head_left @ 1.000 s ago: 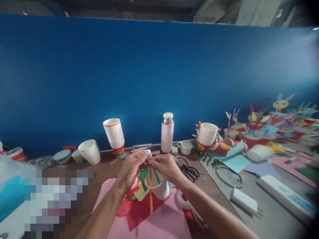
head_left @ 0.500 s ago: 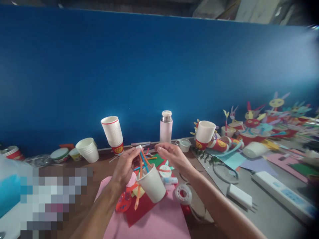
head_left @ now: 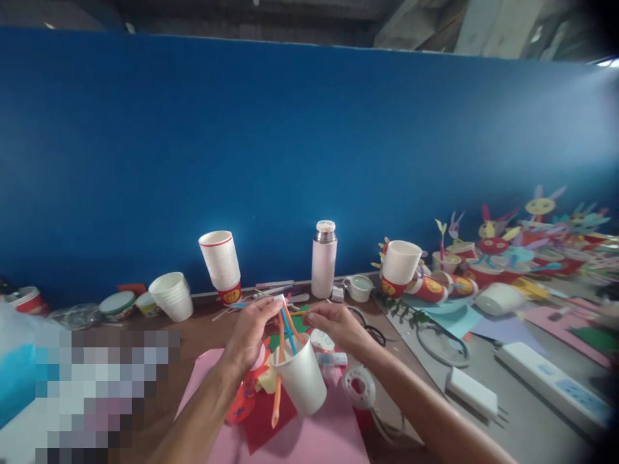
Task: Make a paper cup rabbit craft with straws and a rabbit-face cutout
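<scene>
Cups (head_left: 173, 298), white and nested, are standing on the brown table (head_left: 199, 332), left of a taller cup stack (head_left: 220, 261). The left hand (head_left: 250, 328) is pinching the joined tops of orange and blue strips (head_left: 290, 335) between thumb and fingers. These strips are running down to a tilted white cup (head_left: 304, 380), one orange length hanging outside it and others reaching into its mouth. That cup is leaning over red paper (head_left: 265, 428) and pink paper (head_left: 322, 441). Up to its right, the right hand (head_left: 337, 324) is hovering, thumb and fingertips close together; whether they are gripping anything cannot be told. Below its wrist a tape roll (head_left: 370, 388) is lying, and a white charger (head_left: 472, 392) is resting farther right.
</scene>
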Available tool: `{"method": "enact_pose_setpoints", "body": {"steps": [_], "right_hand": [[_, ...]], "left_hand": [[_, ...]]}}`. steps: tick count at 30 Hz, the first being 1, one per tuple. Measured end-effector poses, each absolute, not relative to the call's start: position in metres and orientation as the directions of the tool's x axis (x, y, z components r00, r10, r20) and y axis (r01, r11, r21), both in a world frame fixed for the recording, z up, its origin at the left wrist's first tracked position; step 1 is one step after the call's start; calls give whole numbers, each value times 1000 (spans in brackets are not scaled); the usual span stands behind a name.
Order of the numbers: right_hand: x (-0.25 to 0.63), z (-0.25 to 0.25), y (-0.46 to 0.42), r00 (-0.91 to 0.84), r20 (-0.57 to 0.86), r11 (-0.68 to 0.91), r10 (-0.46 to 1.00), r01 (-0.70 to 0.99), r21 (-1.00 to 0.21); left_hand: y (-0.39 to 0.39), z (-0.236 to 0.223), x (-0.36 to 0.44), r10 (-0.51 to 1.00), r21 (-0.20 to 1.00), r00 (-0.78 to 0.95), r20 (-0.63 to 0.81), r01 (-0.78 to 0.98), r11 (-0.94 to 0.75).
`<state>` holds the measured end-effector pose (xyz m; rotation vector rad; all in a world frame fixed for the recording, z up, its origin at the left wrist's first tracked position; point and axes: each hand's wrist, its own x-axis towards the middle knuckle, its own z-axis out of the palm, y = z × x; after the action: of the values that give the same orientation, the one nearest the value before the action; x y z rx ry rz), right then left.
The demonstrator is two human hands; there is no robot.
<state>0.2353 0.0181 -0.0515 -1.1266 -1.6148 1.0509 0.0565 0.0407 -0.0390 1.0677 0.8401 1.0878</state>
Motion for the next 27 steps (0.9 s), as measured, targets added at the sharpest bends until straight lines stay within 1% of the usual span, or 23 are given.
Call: {"method": "enact_pose_setpoints", "body": {"steps": [4,7,9,12,14,18,23,25,27], "right_hand": [[231,-52,16,-237,184,244,954,258,-935],[236,-46,13,-292,168,245,941,252,-936],[242,-39,9,-408,171,276,897,215,-937],[250,-31,4,-603,170,335,779,172,-926],[250,-29,0,-651,156,367,743,201,-908],[241,-35,-5,-612,129,376,780,293,-879],[231,-38,-6,-569,194,402,799,265,-877],[230,-37,-7,-537,212,411,816,281,-867],[230,-36,-7,-498,205,400,843,325,-857]], "left_hand": [[39,-38,58,961,966,275,-39,-235,107],[39,-37,58,963,971,267,-26,-222,88],[38,-36,58,965,972,263,-4,-227,66],[36,-33,57,974,976,224,19,-216,31],[33,-30,58,978,982,202,49,-191,-10],[26,-24,61,974,983,204,95,-175,-59],[24,-20,64,972,984,207,114,-161,-81],[24,-21,64,972,985,184,148,-120,-127],[24,-24,65,967,976,133,215,-52,-210]]}}
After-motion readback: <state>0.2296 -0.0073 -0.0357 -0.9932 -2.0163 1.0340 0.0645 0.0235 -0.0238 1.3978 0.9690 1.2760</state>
